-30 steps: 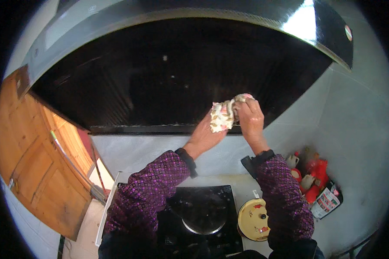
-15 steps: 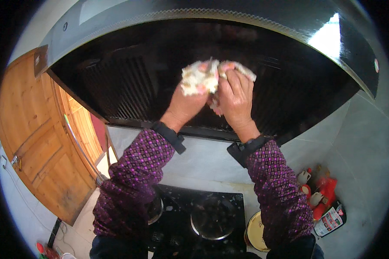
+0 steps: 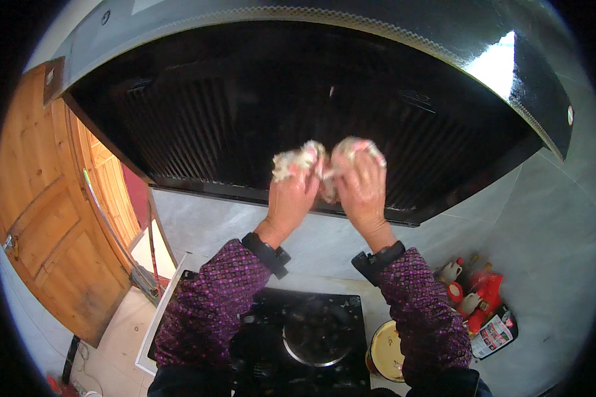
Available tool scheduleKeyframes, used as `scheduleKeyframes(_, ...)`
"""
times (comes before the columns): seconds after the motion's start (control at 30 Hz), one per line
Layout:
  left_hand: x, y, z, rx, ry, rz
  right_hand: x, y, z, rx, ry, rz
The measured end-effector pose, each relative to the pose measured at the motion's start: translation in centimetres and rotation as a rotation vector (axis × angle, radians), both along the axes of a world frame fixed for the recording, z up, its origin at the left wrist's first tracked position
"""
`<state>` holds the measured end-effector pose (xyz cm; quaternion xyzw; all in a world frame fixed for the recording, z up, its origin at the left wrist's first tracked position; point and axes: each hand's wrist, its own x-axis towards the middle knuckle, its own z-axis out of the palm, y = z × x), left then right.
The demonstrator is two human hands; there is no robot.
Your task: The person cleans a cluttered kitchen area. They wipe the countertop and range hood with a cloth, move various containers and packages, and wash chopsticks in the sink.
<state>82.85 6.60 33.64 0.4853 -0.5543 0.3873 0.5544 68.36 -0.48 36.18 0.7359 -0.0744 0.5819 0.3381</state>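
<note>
A crumpled white cloth with pink patches (image 3: pixel 299 161) is bunched between my two hands, up against the lower part of a black range hood (image 3: pixel 258 86). My left hand (image 3: pixel 290 198) grips the cloth's left part, its fingers curled into it. My right hand (image 3: pixel 363 188) is wrapped over the right part, slightly blurred, with cloth sticking out above the fingers. A narrow twist of cloth joins the two bunches. Ribbed filter panels (image 3: pixel 179 132) lie to the left of my hands on the hood's underside. Dark bands circle both wrists, over purple patterned sleeves.
Below my arms is a black glass cooktop (image 3: pixel 265 317) with a round burner (image 3: pixel 318 337). A yellow-lidded round pot (image 3: pixel 387 351) stands to its right. Bottles and red packets (image 3: pixel 487 291) crowd the right corner. At the left is a wooden door (image 3: pixel 59 218).
Both hands have moved down with the cloth, from the middle of the hood's underside toward its lower edge. The whole view has shifted slightly.
</note>
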Motion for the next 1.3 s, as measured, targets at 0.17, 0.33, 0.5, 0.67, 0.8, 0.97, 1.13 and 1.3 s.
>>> scheduleKeyframes(0.17, -1.8, 1.7, 5.1, -0.247, 0.008, -0.27, 1.1, 3.5, 5.8, 0.122, -0.181, 0.213)
scheduleKeyframes(0.33, -2.6, 2.6, 7.2, -0.131, -0.05, -0.32, 3.4, 5.4, 5.6, 0.254, -0.246, 0.342)
scheduleKeyframes(0.5, -3.4, 2.4, 6.5, 0.102, 0.071, -0.418, 3.9, 4.3, 4.2, 0.487, -0.23, 0.465)
scheduleKeyframes(0.67, -3.3, 0.6, 3.4, 0.006, 0.049, -0.33, 3.4, 3.6, 0.6, 0.565, -0.177, 0.446)
scheduleKeyframes(0.8, -2.7, -0.3, 0.4, 0.118, 0.094, -0.356, 4.0, 2.9, -2.3, 0.716, -0.165, 0.465)
scheduleKeyframes(0.97, -3.1, 0.4, -1.7, 0.162, 0.243, -0.437, 3.7, 2.6, -4.6, 0.724, -0.12, 0.368)
scheduleKeyframes(1.13, -2.9, 3.4, 0.5, 0.083, 0.176, -0.382, 3.1, 4.4, -1.7, 0.45, -0.149, 0.345)
scheduleKeyframes(1.3, -0.4, 3.8, 8.3, -0.027, -0.138, 0.01, 2.9, 4.1, 7.9, -0.024, -0.158, 0.221)
